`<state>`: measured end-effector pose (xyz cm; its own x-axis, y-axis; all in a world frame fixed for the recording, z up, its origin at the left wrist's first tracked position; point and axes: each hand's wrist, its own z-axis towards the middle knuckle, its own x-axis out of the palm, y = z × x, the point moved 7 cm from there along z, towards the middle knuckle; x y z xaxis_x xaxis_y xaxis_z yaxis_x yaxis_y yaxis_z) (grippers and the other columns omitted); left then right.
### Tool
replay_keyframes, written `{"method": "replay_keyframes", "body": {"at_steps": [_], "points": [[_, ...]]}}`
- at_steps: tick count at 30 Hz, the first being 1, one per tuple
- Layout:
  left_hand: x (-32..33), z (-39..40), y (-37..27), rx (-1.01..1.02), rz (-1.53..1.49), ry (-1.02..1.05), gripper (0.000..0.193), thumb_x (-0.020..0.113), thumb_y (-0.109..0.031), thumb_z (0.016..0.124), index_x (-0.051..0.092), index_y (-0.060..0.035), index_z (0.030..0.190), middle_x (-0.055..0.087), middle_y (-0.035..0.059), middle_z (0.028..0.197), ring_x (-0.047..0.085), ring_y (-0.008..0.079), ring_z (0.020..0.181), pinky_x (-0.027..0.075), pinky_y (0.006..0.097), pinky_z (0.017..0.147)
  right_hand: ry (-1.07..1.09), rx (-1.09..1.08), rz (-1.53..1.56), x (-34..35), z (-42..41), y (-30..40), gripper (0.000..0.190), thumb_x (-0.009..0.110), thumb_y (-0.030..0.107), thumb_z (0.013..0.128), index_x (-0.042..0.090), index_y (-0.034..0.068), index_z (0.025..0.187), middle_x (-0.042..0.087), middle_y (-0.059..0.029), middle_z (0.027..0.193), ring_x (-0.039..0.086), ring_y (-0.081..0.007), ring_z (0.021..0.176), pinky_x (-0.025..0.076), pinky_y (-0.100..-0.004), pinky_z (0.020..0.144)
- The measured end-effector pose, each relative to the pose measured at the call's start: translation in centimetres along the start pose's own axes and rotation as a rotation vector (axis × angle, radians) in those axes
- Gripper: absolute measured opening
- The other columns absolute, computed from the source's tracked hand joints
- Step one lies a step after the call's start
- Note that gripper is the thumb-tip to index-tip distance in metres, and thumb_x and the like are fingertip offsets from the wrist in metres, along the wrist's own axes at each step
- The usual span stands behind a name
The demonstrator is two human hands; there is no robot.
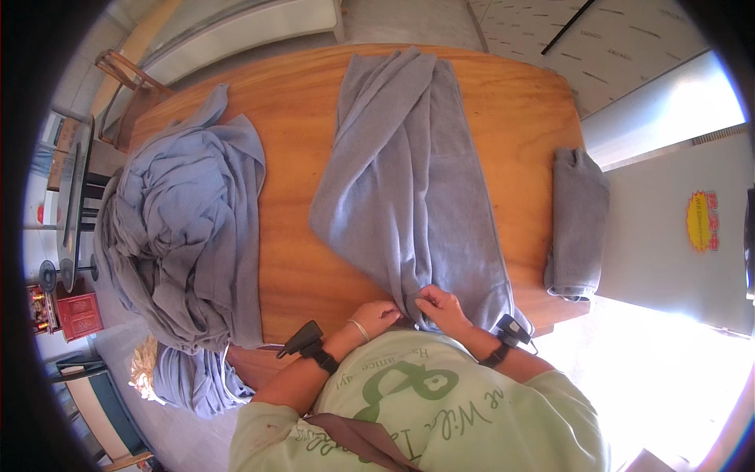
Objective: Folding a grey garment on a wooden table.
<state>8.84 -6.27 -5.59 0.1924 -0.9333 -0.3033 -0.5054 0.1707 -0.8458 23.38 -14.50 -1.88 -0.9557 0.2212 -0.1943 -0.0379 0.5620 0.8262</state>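
A long grey cloth garment (407, 171) lies across the middle of the wooden table (289, 206), its left part folded over in loose pleats. My right hand (441, 305) pinches the fabric at the near end, by the table's front edge, close to my body. My left hand (377, 318) is beside it at the same end, fingers curled in against the cloth edge; whether they grip it is hard to tell. Each wrist wears a black strap with a small device.
A large heap of crumpled grey cloth (183, 218) covers the table's left side. A folded grey cloth (578, 224) lies at the right edge. More grey cloth (197, 377) is bundled below the left corner. A wooden chair (127, 100) stands beyond the far left.
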Motion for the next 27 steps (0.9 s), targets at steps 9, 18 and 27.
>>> {"method": "replay_keyframes", "body": {"at_steps": [9,18,27], "points": [[-0.3,0.1,-3.0,-0.120,0.156,-0.114,0.030,0.064,-0.034,0.084,0.064,-0.0039,0.087,0.067,0.0128,0.079,0.065,0.0266,0.074,0.051,0.0354,0.067,-0.096,-0.032,0.117,0.6,-1.1,-4.0,0.014,0.060,0.015,0.087,0.058,0.003,0.095,0.065,-0.0083,0.077,0.063,-0.0141,0.069,0.047,-0.0268,0.061],[-0.7,-0.7,2.6,-0.230,0.008,-0.262,0.025,0.061,-0.031,0.084,0.064,-0.0070,0.090,0.067,0.0122,0.082,0.065,0.0293,0.077,0.050,0.0385,0.070,-0.376,-0.379,-0.299,-1.6,-3.1,2.0,0.014,0.064,0.017,0.079,0.062,0.006,0.087,0.063,-0.0093,0.082,0.063,-0.0276,0.074,0.050,-0.0385,0.066],[-3.4,0.7,6.0,-0.250,-0.130,-0.430,0.030,0.062,-0.034,0.085,0.065,-0.0051,0.094,0.068,0.0133,0.084,0.066,0.0268,0.078,0.051,0.0362,0.071,-0.195,-0.132,-0.717,1.0,0.2,1.1,0.023,0.066,0.029,0.075,0.067,0.008,0.084,0.063,-0.0108,0.084,0.063,-0.0292,0.080,0.050,-0.0405,0.069]]}}
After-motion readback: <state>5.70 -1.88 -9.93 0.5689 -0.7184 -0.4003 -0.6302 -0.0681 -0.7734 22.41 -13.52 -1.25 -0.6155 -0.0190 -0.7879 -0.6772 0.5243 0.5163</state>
